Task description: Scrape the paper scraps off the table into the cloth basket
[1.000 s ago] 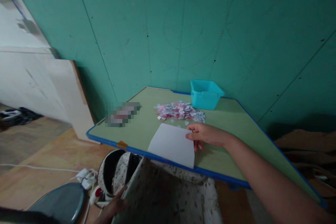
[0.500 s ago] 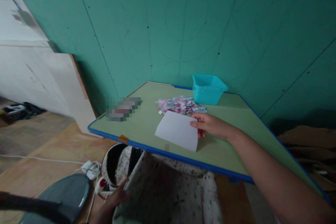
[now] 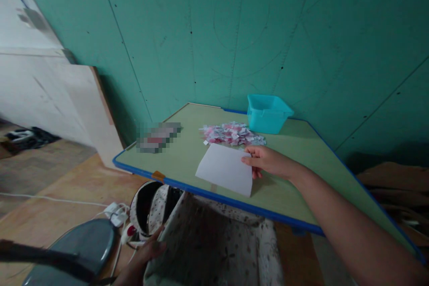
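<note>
My right hand [image 3: 263,161] pinches the right edge of a white sheet of paper [image 3: 224,167], thumb on top, and holds it over the front part of the table. Just behind the sheet lies a heap of small pink and white paper scraps [image 3: 231,133]. A turquoise plastic basket [image 3: 268,118] stands upright behind the heap, to its right. Below the table edge, my left hand [image 3: 150,250] is closed on the left rim of a floral-patterned fabric bin [image 3: 264,250], which looks open at the top. Part of that hand is dim and hard to see.
The pale green table [image 3: 284,192] has a blue-taped edge and stands against a green wall [image 3: 167,31]. A blurred-out flat object [image 3: 157,137] lies at its left. On the floor are a grey round stool [image 3: 77,250], a power strip [image 3: 116,213] and cables.
The sheet has dipped slightly toward the table's front edge, still in my right hand. My left hand stays on the bin's rim. The view has shifted a little.
</note>
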A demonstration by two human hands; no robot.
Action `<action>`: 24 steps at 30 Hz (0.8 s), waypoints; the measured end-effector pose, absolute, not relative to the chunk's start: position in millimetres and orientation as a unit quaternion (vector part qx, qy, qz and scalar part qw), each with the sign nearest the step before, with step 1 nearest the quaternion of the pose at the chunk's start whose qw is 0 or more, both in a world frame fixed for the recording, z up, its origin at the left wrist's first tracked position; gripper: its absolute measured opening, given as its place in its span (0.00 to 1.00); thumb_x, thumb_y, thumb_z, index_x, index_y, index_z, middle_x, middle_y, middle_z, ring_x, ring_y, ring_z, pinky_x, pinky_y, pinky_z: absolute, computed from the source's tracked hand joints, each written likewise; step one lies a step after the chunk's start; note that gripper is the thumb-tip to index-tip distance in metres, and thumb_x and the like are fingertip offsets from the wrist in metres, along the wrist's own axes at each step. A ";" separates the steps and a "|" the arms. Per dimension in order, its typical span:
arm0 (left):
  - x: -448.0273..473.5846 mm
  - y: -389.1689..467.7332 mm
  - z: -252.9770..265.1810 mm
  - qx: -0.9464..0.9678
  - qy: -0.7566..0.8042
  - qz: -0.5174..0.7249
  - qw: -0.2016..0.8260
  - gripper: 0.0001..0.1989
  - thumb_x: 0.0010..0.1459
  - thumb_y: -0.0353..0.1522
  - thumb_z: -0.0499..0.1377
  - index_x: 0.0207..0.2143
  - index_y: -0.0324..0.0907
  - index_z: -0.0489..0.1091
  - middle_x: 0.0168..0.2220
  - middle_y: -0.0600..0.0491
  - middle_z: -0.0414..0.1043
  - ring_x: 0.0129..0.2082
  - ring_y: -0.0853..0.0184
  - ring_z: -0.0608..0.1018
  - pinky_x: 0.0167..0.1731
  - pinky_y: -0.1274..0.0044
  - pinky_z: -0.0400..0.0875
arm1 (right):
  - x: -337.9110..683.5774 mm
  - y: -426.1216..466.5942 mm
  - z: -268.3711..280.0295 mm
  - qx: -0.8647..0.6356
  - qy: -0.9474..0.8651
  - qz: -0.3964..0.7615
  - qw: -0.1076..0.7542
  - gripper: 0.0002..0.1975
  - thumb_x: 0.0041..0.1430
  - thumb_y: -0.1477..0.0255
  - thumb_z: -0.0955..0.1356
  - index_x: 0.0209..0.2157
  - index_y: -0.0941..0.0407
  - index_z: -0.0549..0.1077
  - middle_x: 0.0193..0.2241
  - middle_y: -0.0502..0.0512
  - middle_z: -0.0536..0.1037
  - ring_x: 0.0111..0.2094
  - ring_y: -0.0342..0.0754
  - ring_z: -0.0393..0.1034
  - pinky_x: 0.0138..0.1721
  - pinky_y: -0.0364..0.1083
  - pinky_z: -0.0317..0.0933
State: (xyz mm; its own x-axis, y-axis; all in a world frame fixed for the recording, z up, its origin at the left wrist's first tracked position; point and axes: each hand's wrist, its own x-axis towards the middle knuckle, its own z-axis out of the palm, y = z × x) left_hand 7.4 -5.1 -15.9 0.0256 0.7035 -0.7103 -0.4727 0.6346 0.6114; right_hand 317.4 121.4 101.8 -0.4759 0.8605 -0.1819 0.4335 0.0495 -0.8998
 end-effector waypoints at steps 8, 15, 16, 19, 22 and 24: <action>6.0 -7.2 -13.2 0.110 0.556 0.420 0.709 0.14 0.36 0.32 0.63 0.31 0.45 0.72 0.12 0.60 0.69 0.23 0.61 0.76 0.27 0.75 0.70 | 327.9 120.3 111.4 -0.487 -0.689 0.490 0.220 0.13 0.51 0.62 0.62 0.32 0.58 0.61 0.21 0.48 0.68 0.19 0.39 0.63 0.18 0.39 0.55; -2.0 -9.1 -18.9 0.120 0.553 0.439 0.698 0.17 0.35 0.32 0.63 0.34 0.46 0.72 0.12 0.59 0.70 0.23 0.60 0.76 0.24 0.74 0.71 | 359.9 119.0 123.1 -0.519 -0.674 0.501 0.160 0.13 0.49 0.62 0.64 0.29 0.58 0.62 0.21 0.48 0.67 0.19 0.38 0.62 0.19 0.40 0.54; -4.4 -9.0 -20.2 0.131 0.550 0.439 0.698 0.17 0.36 0.32 0.63 0.34 0.46 0.72 0.13 0.59 0.70 0.23 0.59 0.76 0.24 0.74 0.71 | 363.6 118.5 124.2 -0.522 -0.670 0.504 0.158 0.13 0.49 0.62 0.64 0.29 0.58 0.62 0.20 0.48 0.67 0.19 0.38 0.62 0.18 0.40 0.54; -13.3 -4.5 -26.3 0.181 0.550 0.434 0.691 0.15 0.37 0.30 0.61 0.33 0.46 0.72 0.14 0.57 0.71 0.26 0.57 0.76 0.26 0.73 0.71 | 370.2 116.4 126.8 -0.527 -0.656 0.522 0.139 0.13 0.48 0.62 0.65 0.28 0.58 0.62 0.20 0.47 0.67 0.18 0.38 0.62 0.18 0.40 0.53; -21.1 6.2 -37.1 0.204 0.562 0.435 0.673 0.19 0.36 0.23 0.59 0.35 0.43 0.72 0.09 0.58 0.67 0.24 0.57 0.76 0.25 0.74 0.71 | 369.9 115.1 127.0 -0.525 -0.647 0.538 0.126 0.14 0.47 0.62 0.65 0.28 0.58 0.63 0.20 0.47 0.66 0.17 0.38 0.61 0.17 0.39 0.53; -24.7 13.5 -45.8 0.204 0.571 0.436 0.666 0.22 0.33 0.20 0.58 0.36 0.42 0.71 0.06 0.59 0.64 0.21 0.59 0.74 0.24 0.75 0.70 | 366.4 115.6 124.9 -0.518 -0.646 0.546 0.126 0.14 0.48 0.61 0.65 0.28 0.59 0.62 0.20 0.47 0.67 0.17 0.37 0.62 0.17 0.39 0.54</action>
